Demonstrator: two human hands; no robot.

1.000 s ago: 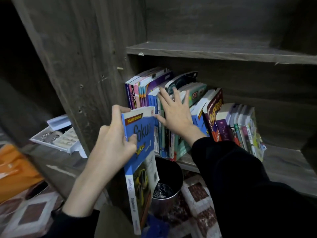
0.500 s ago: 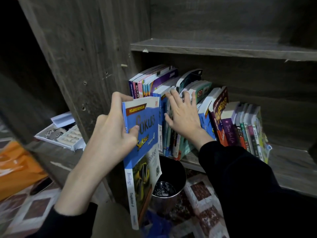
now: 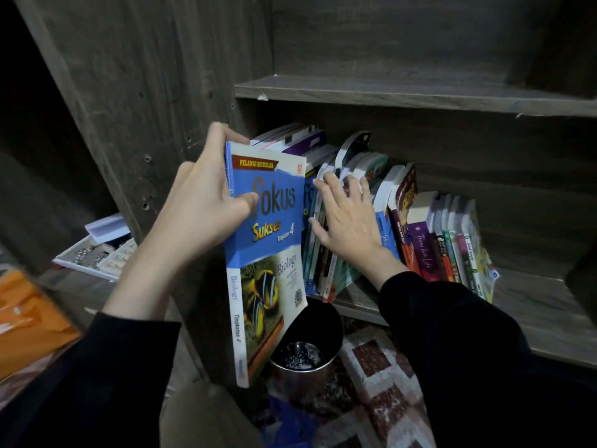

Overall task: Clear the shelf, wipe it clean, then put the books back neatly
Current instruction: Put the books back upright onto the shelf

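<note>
My left hand point(image 3: 206, 208) grips a blue "Fokus Sukses" biology book point(image 3: 266, 253) by its top left corner, holding it upright in front of the shelf's left end. A row of leaning books point(image 3: 420, 231) stands on the dark wooden shelf point(image 3: 542, 315). My right hand point(image 3: 347, 218) lies flat with spread fingers against the spines of the left books in the row. The blue book hides the lower part of the leftmost books.
An upper shelf board point(image 3: 403, 92) runs above the row. A metal bin point(image 3: 307, 347) stands on the patterned floor under the shelf edge. Left of the side panel point(image 3: 145, 108) lie a white tray of small items point(image 3: 97, 250) and an orange bag point(image 3: 29, 321).
The blue book in my left hand has risen and moved right, closer to the row. My right hand has slid down a little on the spines.
</note>
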